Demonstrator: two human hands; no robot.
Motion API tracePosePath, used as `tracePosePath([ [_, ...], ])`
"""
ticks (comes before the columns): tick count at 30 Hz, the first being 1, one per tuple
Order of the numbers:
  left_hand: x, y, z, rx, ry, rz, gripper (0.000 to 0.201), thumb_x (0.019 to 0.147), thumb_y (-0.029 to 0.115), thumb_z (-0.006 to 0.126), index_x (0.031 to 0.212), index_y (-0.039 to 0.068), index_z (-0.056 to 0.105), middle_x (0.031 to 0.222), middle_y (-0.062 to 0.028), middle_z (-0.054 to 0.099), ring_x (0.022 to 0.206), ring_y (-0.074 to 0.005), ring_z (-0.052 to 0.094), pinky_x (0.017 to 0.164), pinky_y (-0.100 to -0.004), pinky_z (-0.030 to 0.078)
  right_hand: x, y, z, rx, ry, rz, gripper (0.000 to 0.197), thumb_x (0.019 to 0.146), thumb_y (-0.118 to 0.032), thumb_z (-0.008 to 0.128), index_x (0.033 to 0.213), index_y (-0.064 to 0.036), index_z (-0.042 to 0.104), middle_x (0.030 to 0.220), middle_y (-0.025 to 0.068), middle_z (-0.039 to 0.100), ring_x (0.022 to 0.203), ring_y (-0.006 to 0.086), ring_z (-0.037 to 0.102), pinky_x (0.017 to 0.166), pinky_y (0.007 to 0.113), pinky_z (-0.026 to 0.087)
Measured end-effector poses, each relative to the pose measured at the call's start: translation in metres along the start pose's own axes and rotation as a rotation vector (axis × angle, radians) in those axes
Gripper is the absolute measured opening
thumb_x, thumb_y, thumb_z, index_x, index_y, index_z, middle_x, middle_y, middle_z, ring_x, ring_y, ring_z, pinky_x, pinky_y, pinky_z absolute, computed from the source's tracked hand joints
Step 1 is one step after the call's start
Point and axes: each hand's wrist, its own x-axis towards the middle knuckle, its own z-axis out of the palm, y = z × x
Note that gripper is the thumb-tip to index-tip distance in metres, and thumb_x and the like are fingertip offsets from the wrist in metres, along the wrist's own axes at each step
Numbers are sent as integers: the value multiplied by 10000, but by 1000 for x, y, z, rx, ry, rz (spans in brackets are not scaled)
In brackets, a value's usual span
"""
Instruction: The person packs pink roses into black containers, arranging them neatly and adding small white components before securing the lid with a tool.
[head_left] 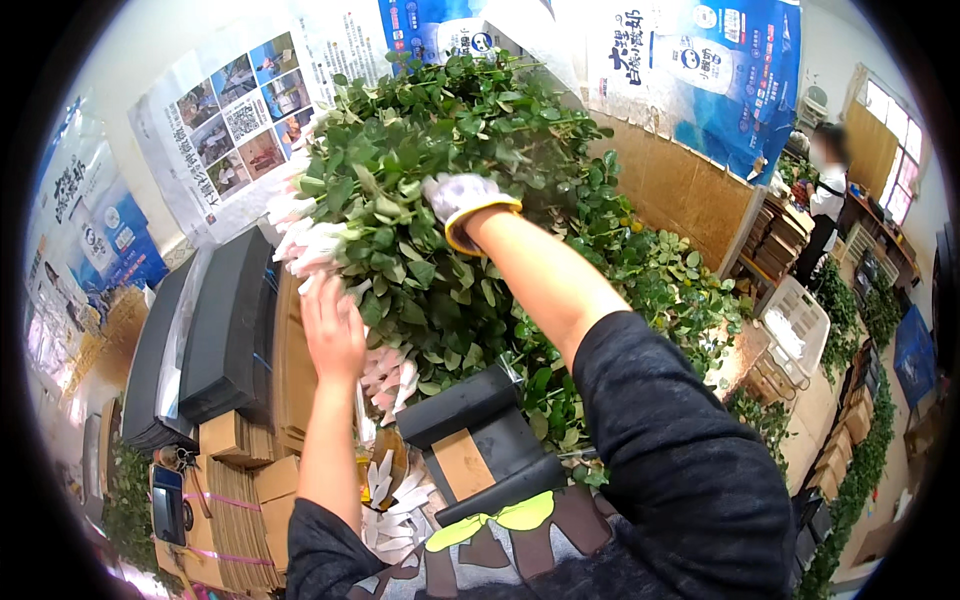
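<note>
A big heap of leafy green rose stems (440, 240) lies in front of me, pale pink and white sleeved flower heads (312, 245) at its left side. My left hand (333, 328) is bare, its fingers stretched up against the lowest of these heads; I see nothing held in it. More pink heads (388, 380) hang just to its right. My right hand (466, 203), in a white glove with a yellow cuff, reaches across into the top of the foliage. Leaves and the glove hide its fingertips, so its grip does not show.
Close to my body lies a black padded sheet (465, 405) with a cardboard piece (462, 464). Black foam blocks (228, 330) stand left, above bundled cardboard (235, 520) and a phone (168, 503). A wooden board (690, 190) backs the heap; a white crate (795, 330) and another person (825, 200) are right.
</note>
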Motion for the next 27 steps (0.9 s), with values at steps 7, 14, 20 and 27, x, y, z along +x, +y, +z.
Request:
tracePosePath([
  [7, 52, -73, 21, 34, 32, -57, 586, 832, 114, 673, 1355, 61, 414, 1248, -142, 532, 1038, -299, 579, 905, -402, 479, -9, -31, 4, -47, 110, -9, 266, 869, -163, 556, 1119, -137, 643, 1138, 63, 655, 1034, 269, 645, 832, 393, 523],
  [14, 50, -84, 21, -524, 283, -457, 744, 770, 255, 783, 1384, 91, 398, 1275, -110, 489, 1131, -211, 501, 971, -383, 418, -6, 5, -11, -99, 36, 27, 288, 892, -119, 466, 1098, -148, 664, 1125, 64, 660, 1043, 231, 639, 819, 380, 548],
  [20, 52, -75, 47, -225, -77, -321, 601, 794, 304, 738, 1268, 19, 505, 1253, -179, 490, 1135, -335, 488, 981, -420, 395, -1, 0, -13, -61, 115, -54, 225, 860, -90, 481, 1001, -93, 657, 1026, 116, 668, 941, 281, 664, 751, 393, 556],
  [27, 60, -92, 38, 19, -99, -142, 422, 806, 187, 700, 1188, 47, 586, 1121, -151, 573, 925, -310, 593, 866, -420, 454, -30, -22, -21, -103, 308, -154, 182, 802, -144, 599, 938, -114, 716, 952, 97, 707, 861, 269, 694, 671, 386, 568],
])
